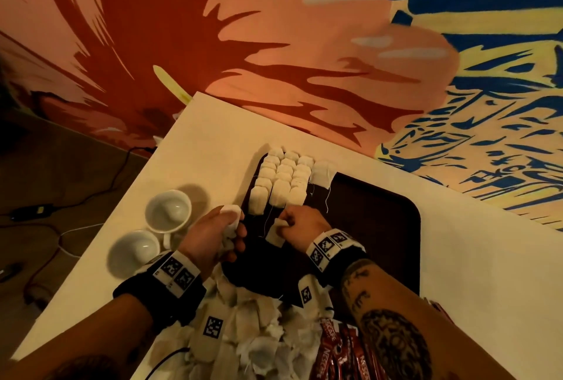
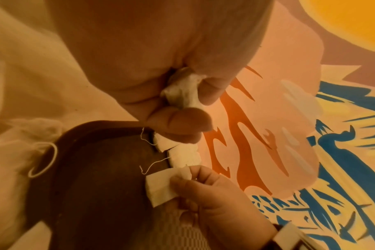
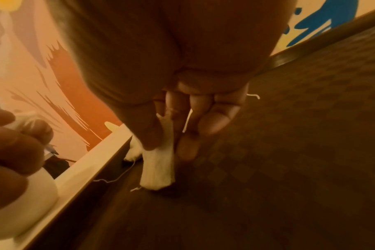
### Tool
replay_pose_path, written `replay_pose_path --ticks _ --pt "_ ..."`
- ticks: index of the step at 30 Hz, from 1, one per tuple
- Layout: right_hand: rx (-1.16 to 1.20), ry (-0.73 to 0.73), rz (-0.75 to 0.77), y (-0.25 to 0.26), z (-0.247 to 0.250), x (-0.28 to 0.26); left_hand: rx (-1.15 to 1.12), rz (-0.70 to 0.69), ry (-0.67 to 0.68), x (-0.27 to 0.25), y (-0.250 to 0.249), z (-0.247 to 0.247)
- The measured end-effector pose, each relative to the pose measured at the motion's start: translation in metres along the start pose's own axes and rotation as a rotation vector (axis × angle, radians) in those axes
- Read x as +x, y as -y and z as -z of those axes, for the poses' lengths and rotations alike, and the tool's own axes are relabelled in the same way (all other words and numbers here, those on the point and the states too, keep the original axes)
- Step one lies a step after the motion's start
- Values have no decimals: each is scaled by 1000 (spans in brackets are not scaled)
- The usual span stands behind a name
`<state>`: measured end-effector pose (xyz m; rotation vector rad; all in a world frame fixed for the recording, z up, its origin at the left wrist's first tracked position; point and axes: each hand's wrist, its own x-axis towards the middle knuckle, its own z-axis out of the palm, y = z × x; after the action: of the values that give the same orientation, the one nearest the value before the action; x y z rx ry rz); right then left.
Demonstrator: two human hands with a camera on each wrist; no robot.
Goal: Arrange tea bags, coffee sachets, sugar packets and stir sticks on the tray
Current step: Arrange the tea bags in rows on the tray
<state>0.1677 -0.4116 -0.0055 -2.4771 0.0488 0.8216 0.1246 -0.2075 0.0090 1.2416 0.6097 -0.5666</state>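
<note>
From above, my right hand (image 1: 300, 221) pinches a tea bag (image 1: 275, 234) over the tray (image 1: 380, 227), just beside the rows (image 1: 281, 183); left-wrist view, my left hand (image 2: 161, 76) clutches bunched bags (image 2: 182, 91); right-wrist view, bag (image 3: 158, 169) touching tray
</note>
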Motion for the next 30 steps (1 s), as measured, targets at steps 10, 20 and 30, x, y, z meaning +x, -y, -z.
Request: replay_pose_path --ticks 10,20,30 --pt "-38 -120 -24 14 15 40 -38 11 -15 8 -2 3" --pt "-62 -139 -35 18 17 57 -59 33 1 12 -5 -4" --pt "195 -325 57 27 29 32 -27 -25 86 5 -6 -16"
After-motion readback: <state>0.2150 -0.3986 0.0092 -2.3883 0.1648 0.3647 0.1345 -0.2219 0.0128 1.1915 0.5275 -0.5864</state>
